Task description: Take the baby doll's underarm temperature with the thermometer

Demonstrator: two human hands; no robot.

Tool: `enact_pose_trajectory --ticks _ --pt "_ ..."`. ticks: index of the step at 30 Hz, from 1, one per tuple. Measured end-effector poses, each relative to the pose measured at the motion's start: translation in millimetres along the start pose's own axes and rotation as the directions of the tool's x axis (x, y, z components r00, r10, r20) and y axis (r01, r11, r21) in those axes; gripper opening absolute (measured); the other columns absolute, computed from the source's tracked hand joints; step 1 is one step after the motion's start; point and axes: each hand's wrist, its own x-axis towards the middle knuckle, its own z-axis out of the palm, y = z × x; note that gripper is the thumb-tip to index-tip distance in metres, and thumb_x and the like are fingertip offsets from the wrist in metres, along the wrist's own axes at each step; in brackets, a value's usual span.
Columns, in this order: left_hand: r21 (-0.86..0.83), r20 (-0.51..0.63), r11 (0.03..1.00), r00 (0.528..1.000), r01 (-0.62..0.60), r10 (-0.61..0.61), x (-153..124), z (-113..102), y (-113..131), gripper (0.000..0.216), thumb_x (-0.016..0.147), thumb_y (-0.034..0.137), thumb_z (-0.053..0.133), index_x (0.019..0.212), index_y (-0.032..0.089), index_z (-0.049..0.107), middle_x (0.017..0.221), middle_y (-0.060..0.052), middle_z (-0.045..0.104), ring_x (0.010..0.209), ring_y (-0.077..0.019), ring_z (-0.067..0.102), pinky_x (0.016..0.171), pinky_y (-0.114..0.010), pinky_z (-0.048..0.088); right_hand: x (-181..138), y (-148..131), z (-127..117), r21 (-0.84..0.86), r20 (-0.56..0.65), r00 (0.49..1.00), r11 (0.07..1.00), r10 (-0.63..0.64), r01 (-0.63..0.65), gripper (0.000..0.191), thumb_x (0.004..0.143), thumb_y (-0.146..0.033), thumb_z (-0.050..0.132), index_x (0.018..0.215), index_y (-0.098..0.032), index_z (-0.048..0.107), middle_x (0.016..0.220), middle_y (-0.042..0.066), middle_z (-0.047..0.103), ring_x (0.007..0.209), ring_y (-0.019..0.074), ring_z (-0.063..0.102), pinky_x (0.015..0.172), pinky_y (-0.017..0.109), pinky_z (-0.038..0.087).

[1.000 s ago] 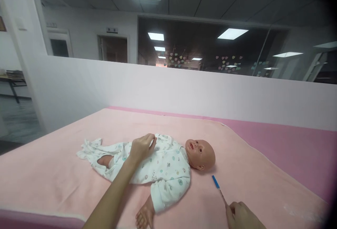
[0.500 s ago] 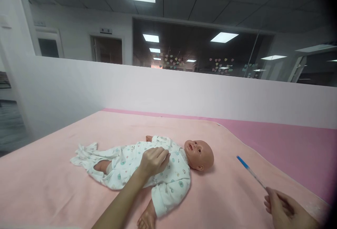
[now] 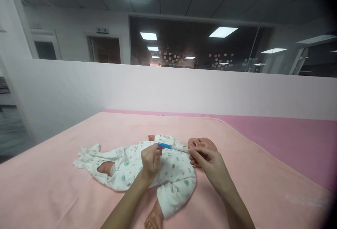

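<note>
A baby doll (image 3: 173, 173) in a white printed romper lies on its back, its head to the right and partly covered by my right hand. My right hand (image 3: 206, 160) pinches the clear end of a slim thermometer (image 3: 165, 146) with a blue end, held nearly level over the doll's chest. Beside that blue tip is my left hand (image 3: 151, 160), its fingers curled closed above the doll's front. Whether it touches the tip, and what lies inside its fingers, I cannot make out. One bare leg (image 3: 105, 168) shows through an opening in the romper.
A peach-pink cloth (image 3: 52, 173) covers the padded surface, with a darker pink strip (image 3: 284, 134) showing at the right. Behind it rises a low white wall (image 3: 184, 92). Beyond are a window (image 3: 197, 46) with heart stickers and a doorway (image 3: 105, 50).
My right hand has brought the thermometer leftward from the far right to above the doll's chest. My left hand has turned thumb-side up and shifted slightly. The camera view has shifted a little.
</note>
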Motion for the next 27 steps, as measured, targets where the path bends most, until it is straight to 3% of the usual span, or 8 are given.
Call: enact_pose_trajectory --ticks 5,9,13,16,19,23,25,27 --pt "0.002 -0.095 0.996 0.992 0.084 -0.083 3 1 1 0.033 0.090 0.025 0.026 0.067 0.017 0.049 0.048 0.002 0.045 0.042 -0.0088 0.043 0.046 -0.020 0.032 6 2 -1 0.013 0.036 0.999 1.000 0.021 -0.021 0.029 0.072 -0.042 0.060 0.080 -0.015 0.066 0.064 0.003 0.058 0.060 0.0122 0.055 0.057 0.023 0.048" --pt "0.088 -0.048 0.993 0.996 -0.077 0.081 1 3 -3 0.019 0.086 0.016 0.035 0.070 0.017 0.045 0.051 0.003 0.044 0.043 -0.0089 0.041 0.046 -0.020 0.032 11 -2 -2 0.010 0.045 0.999 1.000 -0.016 0.015 0.026 0.072 -0.040 0.061 0.073 -0.015 0.065 0.062 0.001 0.054 0.059 0.0111 0.053 0.055 0.022 0.047" --pt "0.028 0.006 0.971 0.971 -0.238 0.238 0 5 -1 0.010 0.083 0.012 0.037 0.078 0.017 0.044 0.055 0.003 0.046 0.046 -0.0092 0.041 0.047 -0.019 0.032 17 -8 2 0.058 0.026 0.998 0.997 -0.054 0.053 0.026 0.072 -0.040 0.062 0.067 -0.015 0.061 0.062 0.000 0.052 0.056 0.0097 0.052 0.052 0.021 0.045" --pt "0.000 -0.036 0.952 0.952 -0.306 0.305 0 7 3 0.011 0.083 0.011 0.035 0.086 0.017 0.044 0.058 0.002 0.047 0.048 -0.0098 0.041 0.047 -0.020 0.033 19 -2 16 0.186 0.029 0.999 0.982 -0.029 0.023 0.027 0.072 -0.042 0.061 0.068 -0.016 0.053 0.057 -0.003 0.051 0.051 0.0077 0.049 0.047 0.019 0.041" --pt "-0.048 -0.032 0.942 0.943 -0.331 0.330 -3 10 5 0.013 0.085 0.012 0.032 0.091 0.018 0.042 0.056 0.003 0.046 0.047 -0.0099 0.041 0.046 -0.020 0.033 17 13 39 0.262 0.144 0.989 0.965 -0.024 -0.015 0.031 0.077 -0.046 0.053 0.067 -0.018 0.044 0.046 -0.008 0.042 0.040 0.0055 0.041 0.040 0.017 0.033" --pt "-0.079 0.087 0.971 0.969 -0.226 0.233 -7 12 3 0.018 0.088 0.019 0.030 0.101 0.017 0.041 0.059 0.002 0.052 0.048 -0.0101 0.047 0.048 -0.020 0.037 22 6 53 0.054 0.213 0.964 0.987 -0.160 0.151 0.033 0.082 -0.044 0.047 0.062 -0.018 0.043 0.044 -0.008 0.037 0.038 0.0043 0.035 0.038 0.017 0.027" --pt "-0.016 0.117 0.995 0.988 -0.096 0.098 -7 12 1 0.022 0.089 0.024 0.030 0.108 0.016 0.039 0.062 0.002 0.054 0.049 -0.0102 0.049 0.049 -0.020 0.037 34 -23 39 -0.079 0.175 0.945 0.953 -0.276 0.293 0.034 0.080 -0.040 0.051 0.057 -0.017 0.043 0.048 -0.006 0.039 0.043 0.0043 0.037 0.040 0.017 0.028" --pt "0.043 0.116 0.999 0.993 0.025 -0.030 -5 11 -1 0.027 0.089 0.027 0.030 0.113 0.016 0.035 0.064 0.002 0.054 0.049 -0.0095 0.049 0.048 -0.019 0.036 48 -63 10 -0.134 0.088 0.919 0.910 -0.383 0.392 0.032 0.082 -0.038 0.049 0.057 -0.018 0.045 0.045 -0.007 0.038 0.041 0.0042 0.037 0.039 0.017 0.026"
